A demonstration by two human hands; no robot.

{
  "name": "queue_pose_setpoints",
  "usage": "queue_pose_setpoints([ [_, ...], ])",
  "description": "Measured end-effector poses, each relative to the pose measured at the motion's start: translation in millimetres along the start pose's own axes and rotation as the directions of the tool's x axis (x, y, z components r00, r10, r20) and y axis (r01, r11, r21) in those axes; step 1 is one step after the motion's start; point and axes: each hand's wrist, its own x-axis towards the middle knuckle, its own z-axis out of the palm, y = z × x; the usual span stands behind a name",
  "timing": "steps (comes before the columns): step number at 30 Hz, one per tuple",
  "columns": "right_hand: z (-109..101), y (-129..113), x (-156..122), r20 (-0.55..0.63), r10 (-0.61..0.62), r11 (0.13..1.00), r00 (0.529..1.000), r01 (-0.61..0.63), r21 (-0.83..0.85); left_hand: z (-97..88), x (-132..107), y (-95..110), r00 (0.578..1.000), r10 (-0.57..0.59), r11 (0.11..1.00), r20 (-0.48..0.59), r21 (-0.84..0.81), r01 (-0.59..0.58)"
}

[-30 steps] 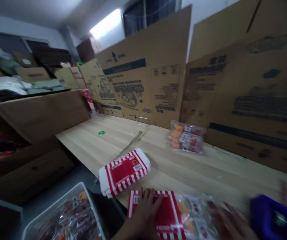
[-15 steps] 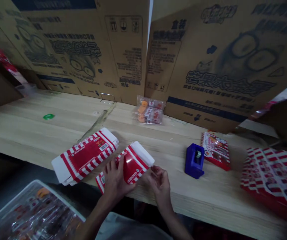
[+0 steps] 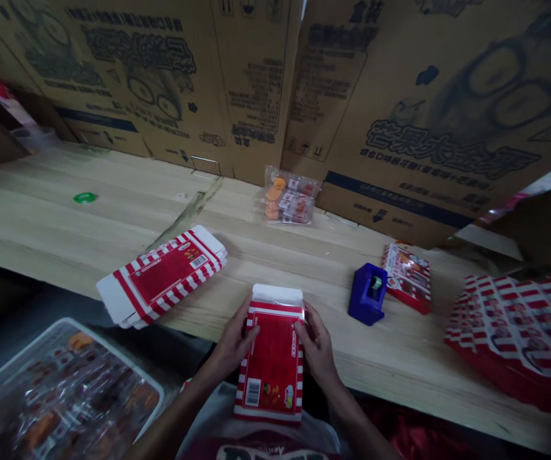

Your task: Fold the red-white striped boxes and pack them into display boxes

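A red and white striped carton (image 3: 275,358) with a barcode is held upright between my hands at the table's front edge, its white end flap standing up at the far end. My left hand (image 3: 234,335) grips its left side, thumb on the printed face. On the opposite side my right hand (image 3: 318,338) holds it the same way, fingers behind and out of sight. A stack of flat striped cartons (image 3: 165,275) lies to the left of my hands. Right of them stands a blue tape dispenser (image 3: 365,297).
Wrapped sweets in clear bags (image 3: 289,197) lie near the cardboard boxes (image 3: 170,76) at the back. At lower left is a white-rimmed tub (image 3: 148,370) of wrapped pieces. One filled carton (image 3: 407,275) and a pile of striped cartons (image 3: 519,332) sit at right. A green ring (image 3: 84,198) lies at left.
The carton has come off the tabletop, turned lengthwise towards me and moved nearer my body. Both hands now hold its sides. The view has shifted slightly downward.
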Motion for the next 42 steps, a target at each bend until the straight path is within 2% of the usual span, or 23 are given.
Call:
queue_pose_setpoints([
  [4, -6, -4, -1, 0.078, -0.072, 0.968, 0.994, 0.089, -0.235, -0.7, -2, 6, 0.994, -0.06, 0.996, 0.094, -0.063, 0.066],
  [7, -10, -9, 4, 0.139, -0.131, 0.917, 0.982, 0.173, -0.359, -2.6, 3, 15, 0.995, -0.033, 0.997, 0.098, 0.077, 0.026],
  [9, -12, -10, 7, 0.15, -0.159, 0.904, 0.976, 0.205, -0.375, -2.6, 9, 19, 0.998, 0.002, 0.986, 0.071, 0.164, -0.013],
  [12, -10, -8, 10, 0.108, -0.136, 0.939, 0.985, 0.163, -0.303, 0.0, 16, 17, 1.0, 0.025, 0.99, -0.001, 0.138, -0.025],
  [14, -6, -6, 10, 0.037, -0.087, 0.974, 0.996, 0.093, -0.207, 3.4, 19, 13, 0.999, 0.003, 1.0, -0.052, -0.023, -0.004],
  [17, -2, -9, 12, -0.048, -0.015, 0.998, 0.999, 0.012, -0.055, 8.9, 21, 8, 0.987, -0.108, 0.955, -0.12, -0.289, 0.069],
  [20, -2, -15, 16, 0.06, 0.094, 0.994, 0.994, -0.097, 0.051, 10.9, 21, 8, 0.968, -0.173, 0.918, -0.182, -0.385, 0.092],
  [22, -5, -18, 18, 0.135, 0.169, 0.979, 0.976, -0.182, 0.09, 8.2, 22, 10, 0.972, -0.165, 0.918, -0.168, -0.386, 0.089],
  [24, -9, -18, 20, 0.142, 0.183, 0.975, 0.973, -0.198, 0.098, 2.9, 24, 13, 0.987, -0.138, 0.935, -0.081, -0.338, 0.104],
  [27, -14, -17, 22, 0.144, 0.083, 0.996, 0.986, -0.089, 0.031, -6.5, 26, 15, 0.999, -0.04, 0.98, 0.033, -0.192, 0.046],
  [29, -17, -19, 22, 0.203, 0.027, 0.999, 0.979, -0.019, -0.042, -11.2, 27, 17, 0.999, 0.021, 0.995, 0.05, -0.095, -0.016],
  [32, -20, -25, 22, 0.286, 0.001, 0.993, 0.958, 0.033, -0.116, -14.8, 26, 24, 0.996, 0.049, 0.999, 0.074, 0.012, -0.05],
  [37, -21, -36, 24, 0.306, 0.022, 0.981, 0.952, 0.037, -0.188, -16.2, 27, 37, 0.995, 0.026, 0.984, 0.095, 0.175, -0.043],
  [42, -22, -51, 35, 0.319, 0.001, 0.924, 0.948, 0.122, -0.364, -21.0, 39, 47, 0.991, 0.04, 0.952, 0.127, 0.296, -0.076],
])
